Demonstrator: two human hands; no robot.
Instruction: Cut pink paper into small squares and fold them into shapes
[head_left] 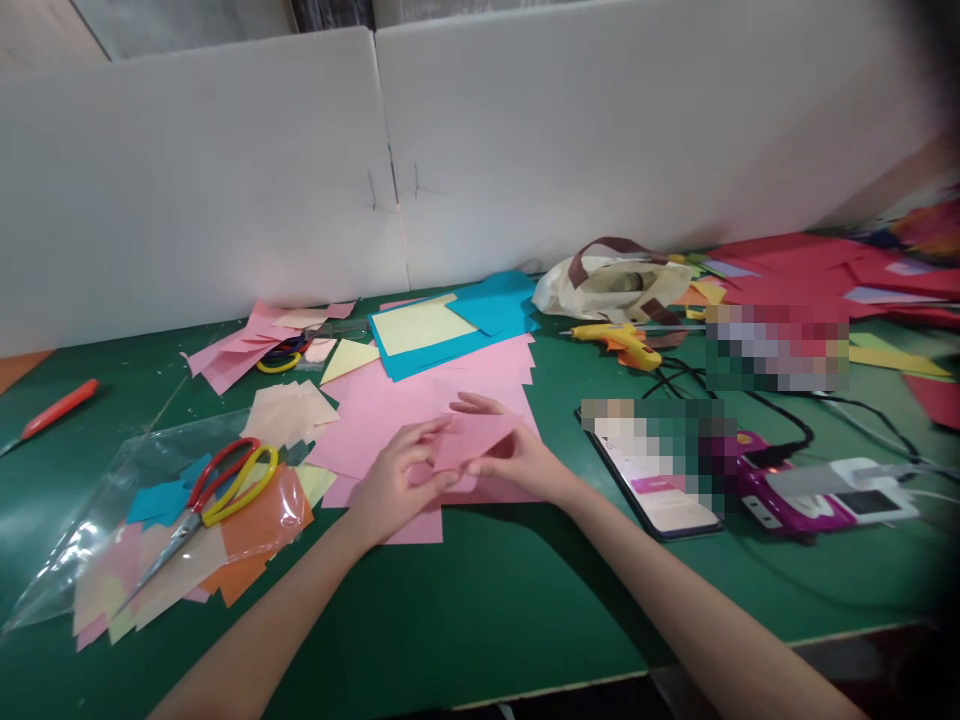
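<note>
A small pink sheet (pixel 474 440) is held above the stacked pink paper (pixel 375 412) on the green counter (pixel 465 620). The sheet is pinched between thumb and fingers by the grip of the right hand (pixel 517 455); the left hand (pixel 405 475) is curled at its left edge, and whether the sheet is pinched there cannot be told. Scissors (pixel 196 514) are noted on a clear plastic bag (pixel 90 510), at left.

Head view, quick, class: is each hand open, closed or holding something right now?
Left hand: holding the left side of a pink paper piece.
Right hand: holding its right side.
</note>
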